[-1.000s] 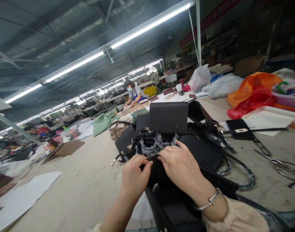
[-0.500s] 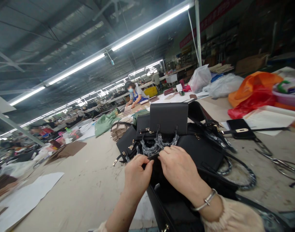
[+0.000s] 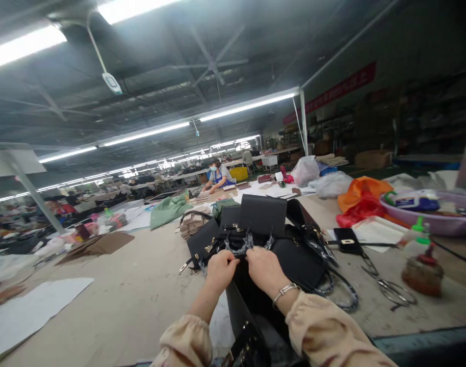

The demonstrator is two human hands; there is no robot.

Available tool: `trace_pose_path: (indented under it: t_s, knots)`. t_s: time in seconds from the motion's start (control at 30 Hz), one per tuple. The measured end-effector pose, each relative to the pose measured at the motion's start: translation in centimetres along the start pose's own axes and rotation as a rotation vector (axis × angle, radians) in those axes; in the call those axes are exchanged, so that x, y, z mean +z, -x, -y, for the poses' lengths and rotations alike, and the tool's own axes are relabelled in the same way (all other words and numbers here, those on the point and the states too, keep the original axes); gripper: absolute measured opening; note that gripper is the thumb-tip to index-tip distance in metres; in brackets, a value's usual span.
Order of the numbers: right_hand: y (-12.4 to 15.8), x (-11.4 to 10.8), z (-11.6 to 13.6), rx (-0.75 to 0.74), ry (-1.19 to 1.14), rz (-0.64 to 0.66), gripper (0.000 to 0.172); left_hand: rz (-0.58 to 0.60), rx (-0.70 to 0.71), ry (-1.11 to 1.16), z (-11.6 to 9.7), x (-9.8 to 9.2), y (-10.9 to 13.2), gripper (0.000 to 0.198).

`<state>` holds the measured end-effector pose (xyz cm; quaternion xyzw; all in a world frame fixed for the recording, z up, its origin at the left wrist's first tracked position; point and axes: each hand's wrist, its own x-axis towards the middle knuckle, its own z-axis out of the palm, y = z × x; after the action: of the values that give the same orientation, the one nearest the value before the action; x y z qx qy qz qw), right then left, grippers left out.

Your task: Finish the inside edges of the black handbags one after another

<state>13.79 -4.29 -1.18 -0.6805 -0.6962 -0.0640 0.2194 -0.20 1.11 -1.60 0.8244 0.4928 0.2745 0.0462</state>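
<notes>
Left hand [image 3: 218, 271] left of the silver bracelet [image 3: 286, 292], thumb and fingers pinched, right hand [image 3: 265, 271] just beyond it, fingers curled

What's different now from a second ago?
The view swung up and levelled a bit, bringing the brown jar and green-capped bottles in at right. Nothing was visibly picked up or let go. The left hand and right hand still pinch the edge of the open black handbag; the scissors stay on the table.

Held black bag [image 3: 239, 312], bench [image 3: 141, 285] near edge: lower end cut off by frame bottom | right hand [image 3: 264, 270]: fingertips hidden behind knuckles | purple basin [image 3: 447, 227], bench right side: cut off by frame | brown bottle [image 3: 423, 275]: blurred | red banner [image 3: 340, 92]: lettering unreadable
</notes>
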Motion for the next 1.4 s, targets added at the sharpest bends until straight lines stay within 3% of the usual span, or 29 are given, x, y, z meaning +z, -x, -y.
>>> trace_pose_path:
  t_s: [0.23,0.37,0.53,0.7,0.8,0.9,1.03,1.4]
  knots:
    - [4.5,-4.3,0.7,-0.048,0.088,0.1,0.021,0.097,0.192,0.075,-2.0,-2.9,3.6,0.01]
    - [7.0,-6.1,-0.4,-0.046,0.15,0.158,0.021,0.138,0.257,0.139,-3.8,-2.2,5.2,0.009]
    - [8.4,-7.1,-2.6,-0.02,0.187,0.192,0.026,0.138,0.29,0.222,-5.6,-0.3,5.2,0.008]
    - [7.9,-7.3,-4.1,-0.042,0.155,0.229,0.028,0.142,0.295,0.286,-5.7,0.6,4.3,0.009]
    - [7.3,-6.9,-4.4,-0.062,0.05,0.188,0.021,0.134,0.274,0.313,-5.3,0.8,4.0,0.009]
    - [6.7,-6.4,-4.5,-0.084,-0.073,0.132,0.027,0.152,0.274,0.346,-4.9,0.8,3.9,0.009]
    - [6.0,-6.1,-4.4,-0.17,-0.137,0.157,0.018,0.166,0.268,0.398,-4.7,0.8,4.0,0.01]
    - [5.3,-5.6,-4.4,-0.187,-0.036,0.16,0.018,0.151,0.246,0.493,-4.6,0.7,4.2,0.009]
